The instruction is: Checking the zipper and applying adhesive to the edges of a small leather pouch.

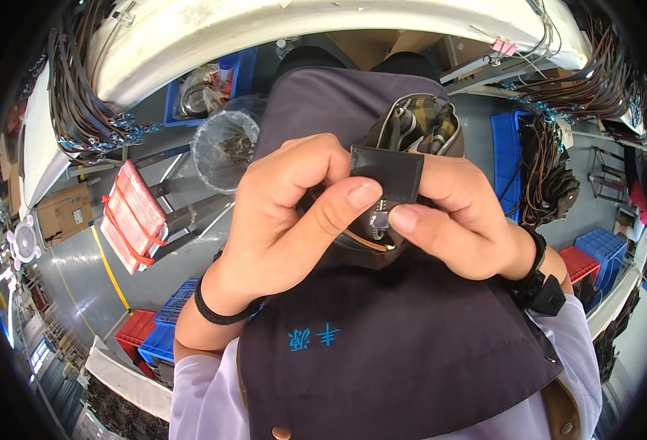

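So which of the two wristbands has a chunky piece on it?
The person's right wristband: a blocky black piece sits on it. The left wristband shows only as a plain black loop.

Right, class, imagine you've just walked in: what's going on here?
A person's left hand pinches a small black flap, while the right hand is at its other edge, thumb beside a small metal piece. Just beyond is an open bag with a patterned lining, resting on the lap over a dark apron. Whether the flap is fixed to the bag is unclear.
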Tool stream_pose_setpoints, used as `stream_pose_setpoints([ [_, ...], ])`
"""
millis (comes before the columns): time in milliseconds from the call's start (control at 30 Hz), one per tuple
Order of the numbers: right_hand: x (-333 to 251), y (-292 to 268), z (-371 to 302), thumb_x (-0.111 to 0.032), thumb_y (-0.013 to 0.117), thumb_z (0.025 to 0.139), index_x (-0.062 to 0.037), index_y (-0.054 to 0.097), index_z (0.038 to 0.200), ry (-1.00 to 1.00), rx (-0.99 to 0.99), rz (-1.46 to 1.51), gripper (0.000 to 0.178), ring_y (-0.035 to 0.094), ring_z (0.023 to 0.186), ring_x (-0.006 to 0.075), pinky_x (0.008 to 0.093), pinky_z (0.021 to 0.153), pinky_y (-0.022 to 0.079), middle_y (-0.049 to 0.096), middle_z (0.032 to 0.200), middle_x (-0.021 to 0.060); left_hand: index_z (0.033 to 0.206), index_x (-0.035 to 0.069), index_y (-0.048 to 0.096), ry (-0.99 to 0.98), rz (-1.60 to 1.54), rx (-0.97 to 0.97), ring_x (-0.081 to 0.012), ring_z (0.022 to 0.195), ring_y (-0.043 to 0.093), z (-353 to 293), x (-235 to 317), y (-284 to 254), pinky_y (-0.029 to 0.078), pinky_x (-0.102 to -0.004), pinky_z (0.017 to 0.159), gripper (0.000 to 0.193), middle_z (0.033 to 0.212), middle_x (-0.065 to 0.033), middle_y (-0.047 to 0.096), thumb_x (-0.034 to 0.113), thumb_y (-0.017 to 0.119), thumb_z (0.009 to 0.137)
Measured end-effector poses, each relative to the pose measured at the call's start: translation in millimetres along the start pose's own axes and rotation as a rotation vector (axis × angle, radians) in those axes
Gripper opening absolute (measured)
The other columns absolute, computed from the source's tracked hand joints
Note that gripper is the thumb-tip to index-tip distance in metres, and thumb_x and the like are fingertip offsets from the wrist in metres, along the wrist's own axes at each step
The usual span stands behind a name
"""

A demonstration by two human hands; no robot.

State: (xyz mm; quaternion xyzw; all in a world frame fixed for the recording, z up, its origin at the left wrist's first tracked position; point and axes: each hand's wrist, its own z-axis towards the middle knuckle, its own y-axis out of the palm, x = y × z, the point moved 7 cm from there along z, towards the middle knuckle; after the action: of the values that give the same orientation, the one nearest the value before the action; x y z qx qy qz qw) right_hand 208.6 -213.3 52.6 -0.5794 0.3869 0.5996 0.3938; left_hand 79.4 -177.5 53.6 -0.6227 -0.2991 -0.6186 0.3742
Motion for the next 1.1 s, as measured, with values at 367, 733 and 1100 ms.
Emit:
stream_pose_setpoints([
  [367, 3.4, -2.0, 1.5, -0.014, 0.046, 0.095, 0.0017, 0.057, 0.085, 0.042, 0.126, 0.162, 0.022, 0.044, 0.055, 0.0078, 0.0263, 0.049, 0.035, 0.051, 0.062, 0.0016, 0.078, 0.005, 0.061, 0.297, 0.245, 0.170, -0.0189, 0.081, 0.048, -6.2, 20.9, -13.6, 0.039, -0.0286, 0.072, 0.020, 0.089, -0.0086, 0.052, 0.015, 0.076, 0.071],
  [733, 3.8, -5.7, 1.8, -0.015, 0.047, 0.094, 0.0005, 0.053, 0.071, -0.068, 0.123, -0.054, 0.028, 0.042, 0.047, 0.0170, 0.0311, 0.047, 0.034, 0.048, 0.056, 0.0071, 0.081, 0.002, 0.061, -0.058, 0.141, -0.017, -0.0143, 0.086, 0.049, -4.6, 4.3, -3.2, 0.038, -0.0261, 0.080, 0.011, 0.094, -0.0067, 0.050, 0.000, 0.070, 0.074],
  [1100, 19.0, -4.8, 0.2, -0.018, 0.047, 0.095, -0.0010, 0.044, 0.064, 0.140, 0.134, 0.042, 0.035, 0.033, 0.050, 0.0106, 0.0295, 0.045, 0.029, 0.037, 0.053, 0.0046, 0.073, 0.009, 0.058, 0.471, 0.714, 0.119, -0.0229, 0.079, 0.048, -8.5, 35.0, 5.5, 0.038, -0.0345, 0.071, 0.018, 0.086, -0.0065, 0.052, 0.008, 0.072, 0.061],
])
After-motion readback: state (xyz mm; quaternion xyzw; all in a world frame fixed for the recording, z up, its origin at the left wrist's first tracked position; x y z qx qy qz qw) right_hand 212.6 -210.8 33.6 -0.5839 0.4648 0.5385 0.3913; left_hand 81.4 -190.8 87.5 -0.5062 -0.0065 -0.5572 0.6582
